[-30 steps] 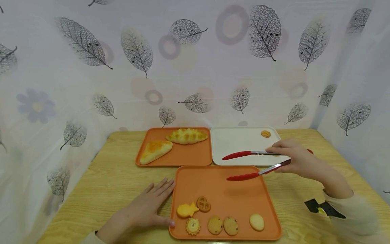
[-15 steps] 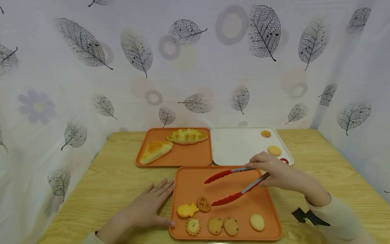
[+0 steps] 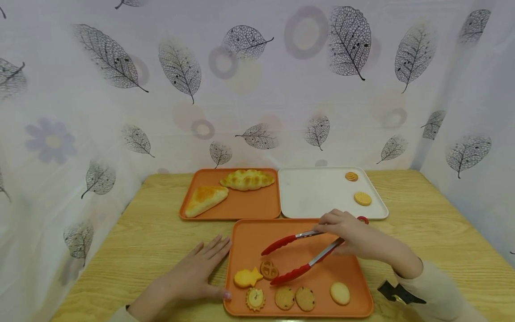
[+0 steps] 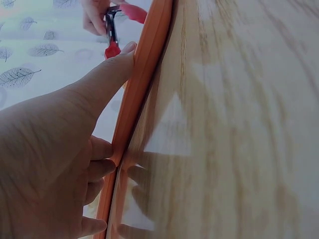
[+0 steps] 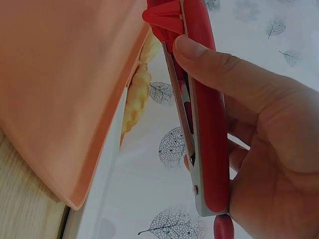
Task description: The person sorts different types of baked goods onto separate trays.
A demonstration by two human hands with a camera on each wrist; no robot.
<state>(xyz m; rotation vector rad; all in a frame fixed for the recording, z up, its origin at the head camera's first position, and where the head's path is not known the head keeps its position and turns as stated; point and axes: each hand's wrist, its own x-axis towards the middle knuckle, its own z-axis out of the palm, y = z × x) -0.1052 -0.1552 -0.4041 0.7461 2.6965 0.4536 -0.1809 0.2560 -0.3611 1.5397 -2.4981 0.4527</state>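
In the head view my right hand (image 3: 350,232) grips a pair of red-tipped metal tongs (image 3: 295,273), also large in the right wrist view. The tongs' arms are spread over the front orange tray (image 3: 322,243), their tips near a round pretzel-like cookie (image 3: 268,270). One tip lies just right of that cookie, the other above it. My left hand (image 3: 193,273) rests with straight fingers at the tray's left edge, thumb on the rim. Beside the pretzel cookie are a fish-shaped cookie (image 3: 246,278) and a sun-shaped cookie (image 3: 255,298). Two speckled cookies (image 3: 305,298) and a pale oval cookie (image 3: 339,293) lie along the front.
Behind stands another orange tray (image 3: 249,208) with a triangular bread (image 3: 206,200) and a braided bread (image 3: 247,180). Next to it, a white tray (image 3: 314,192) carries a swirled cookie (image 3: 351,176) and a round cookie (image 3: 362,198). A leaf-printed curtain (image 3: 257,89) surrounds the wooden table (image 3: 153,237).
My right hand has moved left and toward me with the tongs, from beside the white tray to over the front tray, uncovering the round cookie. My left hand stays put.
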